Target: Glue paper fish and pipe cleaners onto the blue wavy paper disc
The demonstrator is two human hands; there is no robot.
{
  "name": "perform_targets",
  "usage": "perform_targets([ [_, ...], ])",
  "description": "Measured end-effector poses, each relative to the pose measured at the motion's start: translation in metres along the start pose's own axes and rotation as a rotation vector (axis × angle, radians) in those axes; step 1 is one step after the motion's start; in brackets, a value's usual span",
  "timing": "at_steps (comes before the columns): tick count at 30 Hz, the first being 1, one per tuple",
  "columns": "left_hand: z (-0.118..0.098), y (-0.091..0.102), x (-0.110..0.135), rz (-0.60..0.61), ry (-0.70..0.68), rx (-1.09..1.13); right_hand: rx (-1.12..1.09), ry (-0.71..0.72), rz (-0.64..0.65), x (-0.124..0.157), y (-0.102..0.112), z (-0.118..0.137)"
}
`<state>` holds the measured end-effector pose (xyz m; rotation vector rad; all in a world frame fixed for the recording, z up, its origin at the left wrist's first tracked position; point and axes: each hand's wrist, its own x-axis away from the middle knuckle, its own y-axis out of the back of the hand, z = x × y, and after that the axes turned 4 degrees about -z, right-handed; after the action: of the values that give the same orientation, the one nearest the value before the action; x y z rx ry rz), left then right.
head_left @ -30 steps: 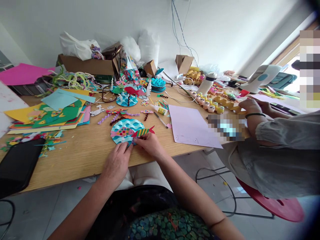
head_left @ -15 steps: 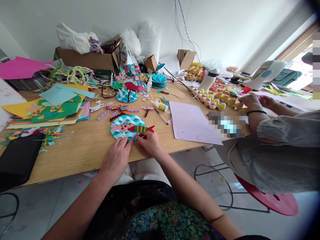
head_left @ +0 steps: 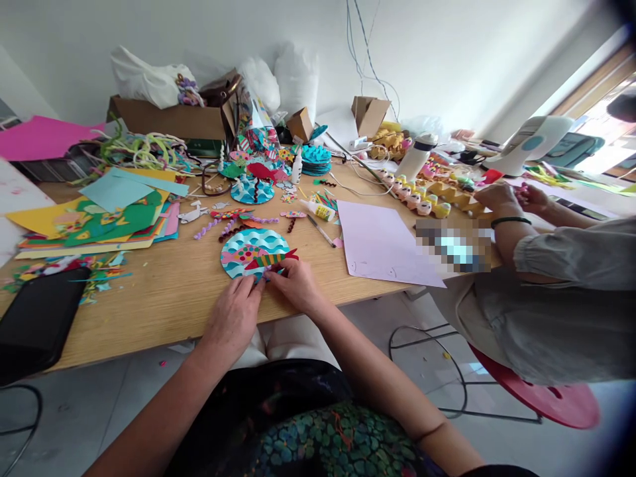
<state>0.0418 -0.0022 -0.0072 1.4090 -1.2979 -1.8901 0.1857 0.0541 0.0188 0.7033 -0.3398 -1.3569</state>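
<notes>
On the table before me lies a round blue wave-patterned paper base [head_left: 238, 239]. A pink paper fish with coloured dots [head_left: 239, 256] stands over it, overlapped by a striped green-and-yellow paper fish [head_left: 271, 261] with a red head and tail. My left hand [head_left: 237, 301] is closed, its fingertips at the near edge of the base. My right hand [head_left: 294, 283] pinches at the striped fish's lower side, where a bit of purple fuzzy pipe cleaner [head_left: 267, 273] shows between the fingertips. My fingers hide most of that stem.
A finished-looking fish piece [head_left: 253, 191], glue bottle [head_left: 318, 211], pen [head_left: 322, 230] and lilac sheet [head_left: 382, 242] lie beyond. Coloured paper [head_left: 99, 218] and a black phone [head_left: 42, 318] are left. At right, another person's hands [head_left: 504, 199] work near egg cartons [head_left: 450, 194].
The striped fish has shifted left and tilted, its tail now higher. My right hand has moved slightly left; my left hand stays nearly in place.
</notes>
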Motion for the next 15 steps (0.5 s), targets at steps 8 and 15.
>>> perform_targets([
  [8, 0.0032, -0.0051, 0.0025, -0.022, 0.000, 0.002, 0.055, -0.009, 0.029, -0.0006, 0.0015, -0.0007],
  [15, 0.0020, -0.0041, 0.0017, -0.029, -0.001, -0.015, 0.151, 0.049, 0.072, -0.0037, 0.0018, 0.0034],
])
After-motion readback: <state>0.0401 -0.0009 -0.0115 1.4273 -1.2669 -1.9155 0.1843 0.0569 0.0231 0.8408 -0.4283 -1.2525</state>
